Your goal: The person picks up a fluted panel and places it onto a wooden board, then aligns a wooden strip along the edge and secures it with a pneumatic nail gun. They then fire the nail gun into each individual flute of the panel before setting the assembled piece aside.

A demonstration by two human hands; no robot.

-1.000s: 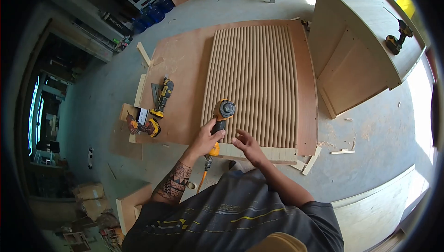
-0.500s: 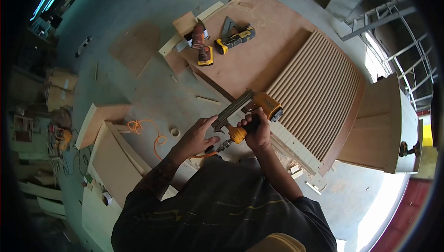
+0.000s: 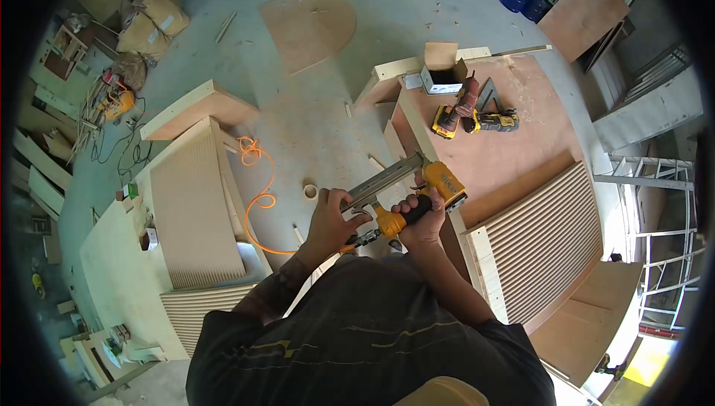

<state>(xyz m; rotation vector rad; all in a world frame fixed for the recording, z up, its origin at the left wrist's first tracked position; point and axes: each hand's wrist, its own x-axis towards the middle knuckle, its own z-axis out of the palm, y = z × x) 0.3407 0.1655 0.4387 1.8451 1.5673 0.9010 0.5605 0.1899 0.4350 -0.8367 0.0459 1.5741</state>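
A yellow and black nail gun [image 3: 445, 182] is held in front of my body, its long metal magazine slanting down to the left. My right hand [image 3: 423, 221] is wrapped round its black handle. At the lower end of the magazine, my left hand [image 3: 333, 221] has its fingers curled against the metal. An orange air hose [image 3: 257, 240] runs from the tool's fitting across the floor to the left. To the right of the tool lies a ribbed wooden panel [image 3: 544, 238] on a wooden piece.
On the plywood top [image 3: 547, 108] lie a red drill [image 3: 467, 99], a yellow and black power tool [image 3: 495, 121] and an open box [image 3: 445, 78]. Another ribbed panel [image 3: 190, 212] is at the left. A tape roll [image 3: 310, 191] sits on the floor. A metal ladder [image 3: 655, 235] stands right.
The view has swung to the left, so the workpieces appear further right and more of the left panels shows. My left hand's fingers have closed in on the magazine end.
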